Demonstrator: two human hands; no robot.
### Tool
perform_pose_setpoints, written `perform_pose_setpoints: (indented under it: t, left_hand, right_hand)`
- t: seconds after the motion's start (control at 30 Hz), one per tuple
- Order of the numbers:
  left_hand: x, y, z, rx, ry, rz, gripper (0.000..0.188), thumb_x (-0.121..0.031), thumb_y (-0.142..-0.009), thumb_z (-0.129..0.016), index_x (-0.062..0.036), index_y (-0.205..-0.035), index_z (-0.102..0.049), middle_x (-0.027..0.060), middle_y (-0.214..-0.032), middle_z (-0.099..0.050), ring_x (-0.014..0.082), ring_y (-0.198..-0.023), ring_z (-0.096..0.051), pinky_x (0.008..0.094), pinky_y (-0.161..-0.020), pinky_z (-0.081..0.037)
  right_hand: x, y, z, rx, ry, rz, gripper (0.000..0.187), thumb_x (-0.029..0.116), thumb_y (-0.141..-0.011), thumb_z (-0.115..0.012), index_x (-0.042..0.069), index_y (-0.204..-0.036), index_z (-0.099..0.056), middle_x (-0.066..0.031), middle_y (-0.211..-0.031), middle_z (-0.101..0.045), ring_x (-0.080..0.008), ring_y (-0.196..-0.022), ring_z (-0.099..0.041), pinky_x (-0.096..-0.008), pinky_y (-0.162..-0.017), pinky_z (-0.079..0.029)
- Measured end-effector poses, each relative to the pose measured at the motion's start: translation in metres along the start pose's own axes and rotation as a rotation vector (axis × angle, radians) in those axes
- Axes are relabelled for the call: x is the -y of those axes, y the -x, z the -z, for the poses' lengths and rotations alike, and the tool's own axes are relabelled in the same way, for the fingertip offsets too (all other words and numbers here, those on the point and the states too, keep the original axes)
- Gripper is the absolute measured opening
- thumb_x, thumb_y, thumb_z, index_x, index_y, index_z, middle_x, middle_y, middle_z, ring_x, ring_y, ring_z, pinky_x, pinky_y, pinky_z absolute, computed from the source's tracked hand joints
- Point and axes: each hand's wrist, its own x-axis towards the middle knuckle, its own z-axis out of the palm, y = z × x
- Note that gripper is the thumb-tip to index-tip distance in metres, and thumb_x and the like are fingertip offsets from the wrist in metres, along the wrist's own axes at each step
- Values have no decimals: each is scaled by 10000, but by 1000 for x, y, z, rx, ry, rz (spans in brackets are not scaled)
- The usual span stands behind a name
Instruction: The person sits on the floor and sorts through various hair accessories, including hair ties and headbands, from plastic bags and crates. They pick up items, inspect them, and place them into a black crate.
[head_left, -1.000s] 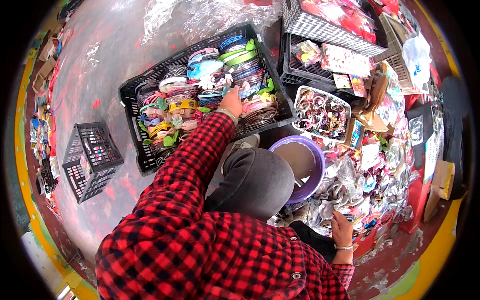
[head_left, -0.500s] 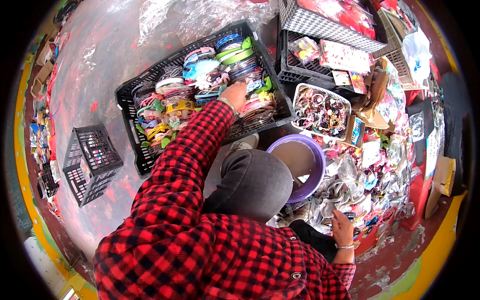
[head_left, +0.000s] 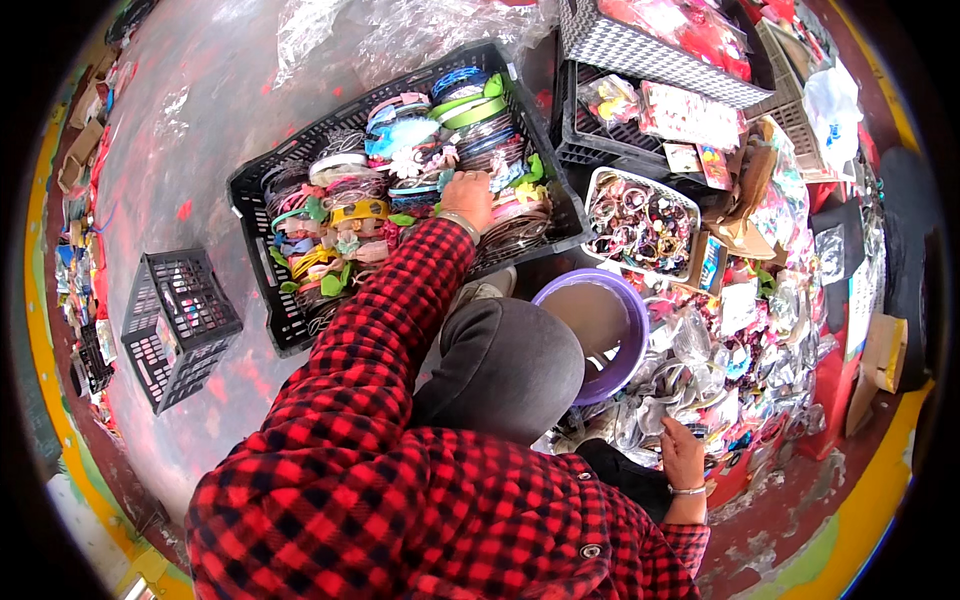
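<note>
My left hand (head_left: pixel 468 198) reaches into a large black plastic crate (head_left: pixel 250 262) packed with rows of headbands (head_left: pixel 385 190) in many colours. Its fingers curl down among the headbands near the crate's near right part, and their tips are hidden. Lower right, my right hand (head_left: pixel 683 458) hangs over a heap of loose accessories and clear wrappers (head_left: pixel 715 375). Thumb and fingers are drawn together there, and I cannot make out whether anything small lies between them.
A purple-rimmed bucket (head_left: pixel 640 340) stands beside my knee. Behind it are a white basket (head_left: pixel 645 182) of hair ties and stacked crates (head_left: pixel 610 150) with packaged goods. To the left stands a small black crate (head_left: pixel 182 325). Clear plastic sheeting (head_left: pixel 400 45) lies at the back.
My left hand has shifted slightly, and its fingers look more curled onto the headbands. The right hand stays almost in place.
</note>
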Motion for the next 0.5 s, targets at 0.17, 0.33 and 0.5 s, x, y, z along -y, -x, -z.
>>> perform_pose_setpoints:
  t: [0.17, 0.33, 0.5]
  left_hand:
    - [12, 3, -23, -87, 183, 153, 142, -106, -745, -594, -49, -875, -586, 152, -845, -599, 340, -807, -550, 425, -729, -440]
    - [55, -16, -36, 53, 469, 169, 73, -48, -728, -590, -48, -800, -600, 161, -809, -603, 344, -771, -570, 413, -690, -453]
    - [55, -44, -28, 240, 119, -92, 88, -70, -716, -581, -53, -799, -605, 158, -810, -598, 324, -783, -582, 407, -709, -460]
  right_hand:
    - [0, -1, 0, -19, 27, 32, 274, 83, -792, -526, 37, -1058, -571, -176, -1048, -589, -342, -973, -563, -375, -837, -446]
    - [1, -1, 2, -3, 46, 36, 275, 84, -789, -531, 45, -1058, -573, -177, -1044, -589, -345, -967, -563, -376, -832, -447]
    - [0, 0, 0, -22, 25, 29, 272, 85, -784, -536, 49, -1050, -577, -176, -1026, -594, -342, -954, -568, -377, -823, -451]
